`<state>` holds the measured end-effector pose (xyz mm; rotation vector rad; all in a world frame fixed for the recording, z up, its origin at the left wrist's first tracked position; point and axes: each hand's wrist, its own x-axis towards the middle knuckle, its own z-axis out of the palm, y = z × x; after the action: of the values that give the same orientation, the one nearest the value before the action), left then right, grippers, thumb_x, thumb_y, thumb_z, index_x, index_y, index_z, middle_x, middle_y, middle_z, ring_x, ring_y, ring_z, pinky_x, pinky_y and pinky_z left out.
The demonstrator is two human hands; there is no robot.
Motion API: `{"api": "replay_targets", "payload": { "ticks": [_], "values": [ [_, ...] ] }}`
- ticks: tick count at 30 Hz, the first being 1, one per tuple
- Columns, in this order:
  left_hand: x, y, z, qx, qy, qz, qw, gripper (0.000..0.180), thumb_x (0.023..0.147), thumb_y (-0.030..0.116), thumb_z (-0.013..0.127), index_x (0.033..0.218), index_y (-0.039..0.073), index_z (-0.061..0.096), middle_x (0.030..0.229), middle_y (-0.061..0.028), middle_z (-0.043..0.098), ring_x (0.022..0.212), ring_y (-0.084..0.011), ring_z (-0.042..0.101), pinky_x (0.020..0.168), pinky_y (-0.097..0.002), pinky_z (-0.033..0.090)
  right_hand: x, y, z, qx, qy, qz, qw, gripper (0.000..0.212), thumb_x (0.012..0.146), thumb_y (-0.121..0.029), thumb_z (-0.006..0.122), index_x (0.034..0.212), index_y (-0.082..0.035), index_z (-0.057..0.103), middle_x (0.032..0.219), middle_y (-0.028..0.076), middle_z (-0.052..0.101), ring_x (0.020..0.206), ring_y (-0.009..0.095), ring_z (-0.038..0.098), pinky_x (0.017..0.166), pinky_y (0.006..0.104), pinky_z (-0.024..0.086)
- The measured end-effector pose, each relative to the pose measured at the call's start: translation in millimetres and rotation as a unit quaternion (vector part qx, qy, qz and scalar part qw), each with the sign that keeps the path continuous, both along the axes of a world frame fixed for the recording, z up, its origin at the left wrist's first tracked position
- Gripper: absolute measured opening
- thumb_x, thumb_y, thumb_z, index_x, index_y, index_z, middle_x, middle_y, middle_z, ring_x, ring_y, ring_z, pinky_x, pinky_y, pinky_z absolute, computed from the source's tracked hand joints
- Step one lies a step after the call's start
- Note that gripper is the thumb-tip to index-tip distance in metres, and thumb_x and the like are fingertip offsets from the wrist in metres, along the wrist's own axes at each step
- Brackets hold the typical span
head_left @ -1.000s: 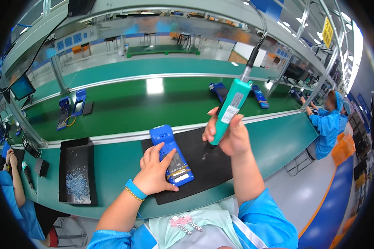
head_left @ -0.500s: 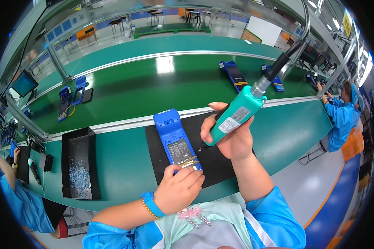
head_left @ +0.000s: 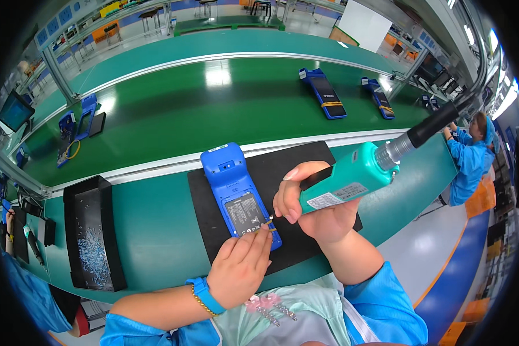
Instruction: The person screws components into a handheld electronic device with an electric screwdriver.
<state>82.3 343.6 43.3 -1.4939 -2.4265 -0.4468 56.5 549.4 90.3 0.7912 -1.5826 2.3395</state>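
Observation:
A blue handheld terminal (head_left: 234,183) lies back side up on a black mat (head_left: 297,247), its labelled battery exposed. My left hand (head_left: 242,262) holds down its lower end, fingers close together and fingertips beside a yellow rubber band (head_left: 272,229). My right hand (head_left: 323,216) is closed around a teal electric screwdriver (head_left: 357,176), which is tilted, with its cable end up to the right. The screwdriver's tip is mostly behind my right fingers, near the terminal's lower right edge; I cannot tell whether it touches.
Left of the mat stands a black tray (head_left: 114,248) with many small screws. Across the metal rail, two banded terminals (head_left: 327,95) (head_left: 382,102) lie on the green surface, with opened blue housings (head_left: 86,118) at far left. Co-workers sit on both sides, one at right (head_left: 470,155).
My left fingers have straightened and lie flatter over the terminal's lower end. The screwdriver has tipped lower to the right in my right hand. The whole view has shifted slightly.

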Motion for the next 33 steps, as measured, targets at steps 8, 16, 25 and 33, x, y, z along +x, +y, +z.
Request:
{"api": "replay_targets", "payload": {
  "ticks": [8, 16, 25, 33],
  "values": [
    [-4.7, 1.5, 0.2, 0.007, 0.042, -0.007, 0.999, 0.040, 0.080, 0.015, 0.060, 0.116, -0.001, 0.066, 0.125, -0.0125, 0.062, 0.108, -0.0241, 0.057, 0.090, -0.0361, 0.042, -0.5, -1.4, -2.9, 0.022, 0.020, 0.005, 1.000, 0.082, 0.094, -0.073, 0.029, 0.123, -0.001, 0.051, 0.067, 0.008, 0.057, 0.057, 0.017, 0.052, 0.058, 0.0344, 0.044],
    [-6.3, 0.7, -3.4, 0.008, 0.061, -0.010, 0.998, 0.043, 0.082, 0.017, 0.052, 0.117, -0.005, 0.063, 0.127, -0.0163, 0.061, 0.107, -0.0225, 0.056, 0.090, -0.0321, 0.042, -1.1, -4.8, -1.8, 0.038, 0.024, -0.011, 0.999, 0.079, 0.096, -0.070, 0.028, 0.124, 0.000, 0.050, 0.067, 0.007, 0.057, 0.058, 0.017, 0.052, 0.059, 0.0346, 0.044],
    [-5.2, 1.9, -3.2, 0.016, 0.049, -0.008, 0.999, 0.041, 0.081, 0.016, 0.055, 0.115, -0.004, 0.065, 0.126, -0.0145, 0.061, 0.108, -0.0229, 0.056, 0.090, -0.0340, 0.042, 0.8, -4.8, -2.6, 0.007, -0.002, -0.005, 1.000, 0.093, 0.086, -0.083, 0.031, 0.119, 0.001, 0.054, 0.065, 0.008, 0.058, 0.055, 0.017, 0.054, 0.054, 0.0333, 0.043],
    [-5.0, 2.5, -1.6, 0.011, 0.037, -0.009, 0.999, 0.039, 0.080, 0.015, 0.058, 0.114, -0.002, 0.066, 0.125, -0.0128, 0.062, 0.108, -0.0236, 0.056, 0.090, -0.0356, 0.042, 2.3, -5.8, -4.6, -0.002, -0.015, -0.011, 1.000, 0.098, 0.082, -0.087, 0.033, 0.114, 0.002, 0.057, 0.065, 0.008, 0.059, 0.055, 0.017, 0.055, 0.054, 0.0331, 0.043]
  ]
}}
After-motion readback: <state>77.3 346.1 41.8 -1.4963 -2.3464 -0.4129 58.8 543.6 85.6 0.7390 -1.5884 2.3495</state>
